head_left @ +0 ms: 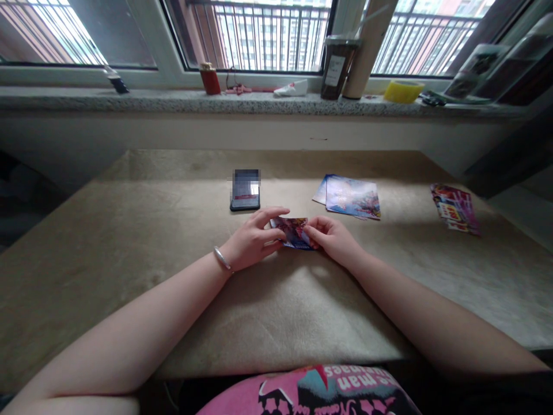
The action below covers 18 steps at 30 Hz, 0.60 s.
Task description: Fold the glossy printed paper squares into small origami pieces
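A small picture card (294, 230), dark purple and blue with colourful print, is held just over the table between my two hands. I cannot tell whether it is a single card or a thin packet. My left hand (258, 235) has its thumb and fingers at the card's left end, with the index finger stretched over the top edge. At the other end, my right hand (330, 235) pinches the card between thumb and bent fingers. Just beyond, to the right, lie larger blue and pink picture sheets (353, 197), overlapping. A silver bangle (222, 257) circles my left wrist.
A phone (245, 190) lies beyond my left hand. Several pink printed cards or packets (455, 208) are fanned near the table's (129, 230) right side. On the stone windowsill (164, 102) stand a red container (209, 79), a dark lidded cup (338, 69) and yellow tape (403, 91).
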Each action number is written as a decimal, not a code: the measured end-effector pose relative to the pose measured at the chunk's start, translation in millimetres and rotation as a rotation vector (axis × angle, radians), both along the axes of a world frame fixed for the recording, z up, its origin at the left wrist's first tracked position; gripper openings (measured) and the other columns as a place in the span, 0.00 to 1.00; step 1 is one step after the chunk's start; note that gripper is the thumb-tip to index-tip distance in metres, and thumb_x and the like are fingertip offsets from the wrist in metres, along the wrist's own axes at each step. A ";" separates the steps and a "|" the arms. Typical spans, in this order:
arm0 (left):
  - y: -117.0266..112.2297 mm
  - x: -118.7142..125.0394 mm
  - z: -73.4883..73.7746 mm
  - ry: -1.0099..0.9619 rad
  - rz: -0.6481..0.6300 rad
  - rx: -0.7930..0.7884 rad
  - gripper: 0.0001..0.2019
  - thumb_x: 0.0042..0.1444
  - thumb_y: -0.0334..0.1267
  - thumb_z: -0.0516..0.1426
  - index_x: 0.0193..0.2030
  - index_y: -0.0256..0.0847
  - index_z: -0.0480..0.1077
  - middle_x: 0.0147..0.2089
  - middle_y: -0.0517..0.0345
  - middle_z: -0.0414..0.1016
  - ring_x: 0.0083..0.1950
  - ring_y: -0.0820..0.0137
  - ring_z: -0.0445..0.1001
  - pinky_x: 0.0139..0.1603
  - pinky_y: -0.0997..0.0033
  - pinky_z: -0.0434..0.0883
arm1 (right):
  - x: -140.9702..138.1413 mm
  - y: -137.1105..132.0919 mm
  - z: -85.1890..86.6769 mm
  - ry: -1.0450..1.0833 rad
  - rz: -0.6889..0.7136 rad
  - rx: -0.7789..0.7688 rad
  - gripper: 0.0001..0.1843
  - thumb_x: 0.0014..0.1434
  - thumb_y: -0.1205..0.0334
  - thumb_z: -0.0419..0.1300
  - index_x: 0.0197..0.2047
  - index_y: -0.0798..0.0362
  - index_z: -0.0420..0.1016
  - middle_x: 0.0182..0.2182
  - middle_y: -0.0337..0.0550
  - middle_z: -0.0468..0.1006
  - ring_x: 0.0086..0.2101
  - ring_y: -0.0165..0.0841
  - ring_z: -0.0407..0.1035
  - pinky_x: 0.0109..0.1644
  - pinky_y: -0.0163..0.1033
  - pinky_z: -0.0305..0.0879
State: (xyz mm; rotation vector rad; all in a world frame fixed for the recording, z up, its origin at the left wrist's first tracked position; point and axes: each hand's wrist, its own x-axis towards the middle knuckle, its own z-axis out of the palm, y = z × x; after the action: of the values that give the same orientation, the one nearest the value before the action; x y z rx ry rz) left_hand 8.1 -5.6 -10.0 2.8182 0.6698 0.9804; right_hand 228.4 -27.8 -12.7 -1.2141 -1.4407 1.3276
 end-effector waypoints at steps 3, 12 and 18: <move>0.3 -0.8 1.6 0.021 -0.004 0.038 0.05 0.57 0.30 0.56 0.35 0.43 0.73 0.59 0.52 0.62 0.61 0.63 0.62 0.59 0.56 0.67 | 9.2 6.0 -1.1 -0.033 -0.140 0.065 0.21 0.46 0.41 0.62 0.28 0.52 0.66 0.18 0.33 0.67 0.18 0.25 0.59 0.20 0.32 0.55; 5.8 -4.0 7.7 0.196 -0.018 0.072 0.06 0.58 0.31 0.53 0.36 0.41 0.72 0.43 0.57 0.76 0.49 0.68 0.71 0.51 0.65 0.70 | 35.9 21.8 -5.0 -0.246 -0.302 0.166 0.14 0.49 0.49 0.60 0.27 0.52 0.68 0.19 0.36 0.70 0.21 0.28 0.63 0.27 0.35 0.61; 12.6 -12.5 9.9 0.305 0.019 0.048 0.06 0.56 0.31 0.53 0.36 0.41 0.71 0.42 0.57 0.76 0.48 0.67 0.71 0.51 0.64 0.70 | 53.2 26.5 -10.0 -0.538 -0.290 0.192 0.11 0.52 0.54 0.57 0.26 0.52 0.68 0.22 0.39 0.73 0.23 0.30 0.65 0.27 0.35 0.58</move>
State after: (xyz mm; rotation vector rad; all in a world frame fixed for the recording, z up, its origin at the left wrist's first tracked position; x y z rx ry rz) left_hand -4.4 7.0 -0.1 3.0410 0.7099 0.5791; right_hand 281.6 -1.3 -22.8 -1.6510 -1.6298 0.6728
